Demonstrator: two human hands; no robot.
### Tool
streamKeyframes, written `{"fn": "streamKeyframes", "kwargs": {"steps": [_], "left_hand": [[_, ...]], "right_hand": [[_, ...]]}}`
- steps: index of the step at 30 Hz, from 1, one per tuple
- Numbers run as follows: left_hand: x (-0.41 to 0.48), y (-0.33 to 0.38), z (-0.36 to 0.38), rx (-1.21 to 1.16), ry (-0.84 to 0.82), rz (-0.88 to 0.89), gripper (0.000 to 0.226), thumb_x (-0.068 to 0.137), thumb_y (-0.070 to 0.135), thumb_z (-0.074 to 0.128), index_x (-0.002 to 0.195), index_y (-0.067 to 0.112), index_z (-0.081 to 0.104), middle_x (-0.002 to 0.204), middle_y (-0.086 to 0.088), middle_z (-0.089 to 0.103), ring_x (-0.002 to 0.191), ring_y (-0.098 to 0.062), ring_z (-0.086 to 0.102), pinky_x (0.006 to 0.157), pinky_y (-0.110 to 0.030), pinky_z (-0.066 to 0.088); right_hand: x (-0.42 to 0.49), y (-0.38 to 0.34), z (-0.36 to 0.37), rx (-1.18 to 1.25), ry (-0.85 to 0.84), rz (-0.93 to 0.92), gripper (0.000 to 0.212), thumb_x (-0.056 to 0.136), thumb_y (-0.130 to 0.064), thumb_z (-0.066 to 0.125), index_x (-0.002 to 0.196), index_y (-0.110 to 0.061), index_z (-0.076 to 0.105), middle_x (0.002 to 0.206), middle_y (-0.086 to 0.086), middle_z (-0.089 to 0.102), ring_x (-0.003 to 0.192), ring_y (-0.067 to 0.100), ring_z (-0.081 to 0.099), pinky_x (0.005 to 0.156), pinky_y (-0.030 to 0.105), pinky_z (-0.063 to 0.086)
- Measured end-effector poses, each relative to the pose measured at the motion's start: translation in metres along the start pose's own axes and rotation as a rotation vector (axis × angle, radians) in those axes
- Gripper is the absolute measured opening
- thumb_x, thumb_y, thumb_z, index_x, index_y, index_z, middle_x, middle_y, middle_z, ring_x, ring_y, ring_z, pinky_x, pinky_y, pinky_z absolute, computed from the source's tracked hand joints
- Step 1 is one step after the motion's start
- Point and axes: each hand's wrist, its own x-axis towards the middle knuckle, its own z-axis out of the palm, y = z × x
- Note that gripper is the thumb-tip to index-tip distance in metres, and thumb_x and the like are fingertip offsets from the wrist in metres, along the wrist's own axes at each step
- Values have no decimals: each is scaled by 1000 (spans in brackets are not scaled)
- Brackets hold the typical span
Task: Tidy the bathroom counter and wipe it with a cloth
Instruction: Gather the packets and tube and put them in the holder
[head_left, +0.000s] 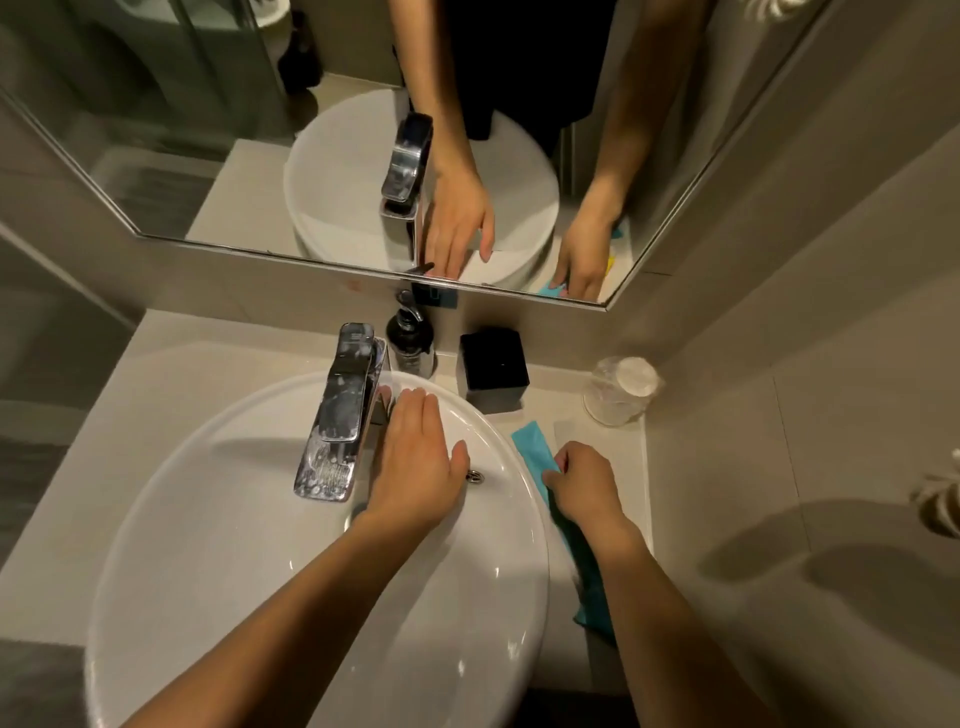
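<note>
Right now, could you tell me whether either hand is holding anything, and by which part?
The right hand presses on the turquoise cloth near its middle, on the counter. The left hand holds nothing; it rests open on the basin rim beside the faucet.

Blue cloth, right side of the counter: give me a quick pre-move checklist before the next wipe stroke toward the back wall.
1. Cloth under control: right hand presses the blue cloth on the counter. Ok.
2. Cloth flat: the front part bunches under the forearm. Not ok.
3. Path to the wall: black box and clear jar stand in the back strip. Not ok.
4. Left hand out of the way: it rests open on the basin rim beside the faucet. Ok.
5. Soap bottle upright behind the faucet. Ok.
6. Counter already clean under the cloth: cannot tell.
</note>
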Motion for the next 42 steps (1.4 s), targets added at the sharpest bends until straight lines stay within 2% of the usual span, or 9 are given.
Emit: {"fn": "streamKeyframes", "kwargs": {"steps": [5, 8, 12, 15, 23, 27, 31, 35, 42], "left_hand": [[-7, -1, 7, 76, -35, 22, 70, 104, 45, 26, 159, 9, 1, 169, -10, -2, 156, -25, -5, 126, -46, 8], [-7, -3, 9, 103, -42, 44, 69, 105, 46, 18, 158, 10, -6, 169, -11, -9, 155, -24, -11, 126, -45, 2], [-8, -7, 14, 122, -46, 59, 69, 105, 46, 15, 158, 9, -9, 168, -11, -12, 154, -24, -15, 126, -44, -1], [-7, -8, 15, 116, -41, 74, 69, 105, 44, 17, 158, 8, -9, 168, -12, -11, 154, -24, -14, 126, -43, -2], [-6, -8, 16, 144, -29, 93, 70, 104, 44, 16, 157, 6, -9, 168, -14, -12, 154, -25, -16, 125, -41, -7], [-5, -9, 18, 153, -16, 95, 70, 104, 44, 16, 158, 6, -7, 168, -14, -10, 154, -25, -15, 125, -42, -5], [-4, -10, 21, 178, -26, 84, 70, 104, 46, 14, 157, 7, -10, 168, -13, -13, 153, -25, -17, 125, -42, -7], [-3, -11, 21, 199, -42, 73, 70, 103, 46, 12, 156, 8, -13, 167, -13, -16, 153, -25, -19, 126, -45, -3], [-2, -8, 20, 236, -38, 70, 71, 103, 47, 12, 156, 7, -13, 167, -14, -15, 153, -26, -18, 122, -42, -11]], "right_hand": [[-17, -8, -29, 271, 55, 1, 21, 97, -20, 62, 84, -5, 53, 83, 12, 65, 75, 27, 62, 70, 38, 53], [-33, -23, -53, 391, 137, -82, 19, 99, -20, 63, 89, -5, 54, 76, 7, 60, 66, 14, 56, 62, 28, 48], [-54, -52, -79, 559, 242, -232, 14, 98, -16, 64, 86, -12, 57, 69, -5, 52, 60, 2, 47, 61, 18, 46], [-68, -82, -96, 653, 306, -354, 7, 97, -11, 65, 91, -9, 61, 75, -8, 56, 63, -4, 51, 61, 12, 46], [-60, -152, -106, 738, 433, -589, 4, 97, -4, 62, 100, -6, 60, 87, -7, 60, 73, -9, 56, 66, 9, 46], [-27, -161, -85, 669, 437, -549, 6, 97, -10, 63, 94, -14, 59, 80, -11, 58, 67, -5, 52, 64, 13, 45], [-1, -154, -59, 590, 392, -439, 6, 98, -14, 62, 94, -11, 60, 79, -6, 61, 69, 4, 53, 65, 26, 50], [10, -148, -43, 536, 340, -373, 5, 99, -14, 60, 96, -11, 60, 83, -5, 60, 73, 4, 54, 66, 20, 45], [20, -139, -28, 480, 305, -320, 7, 99, -15, 61, 93, -12, 58, 78, -5, 56, 68, 6, 50, 62, 17, 44]]}}
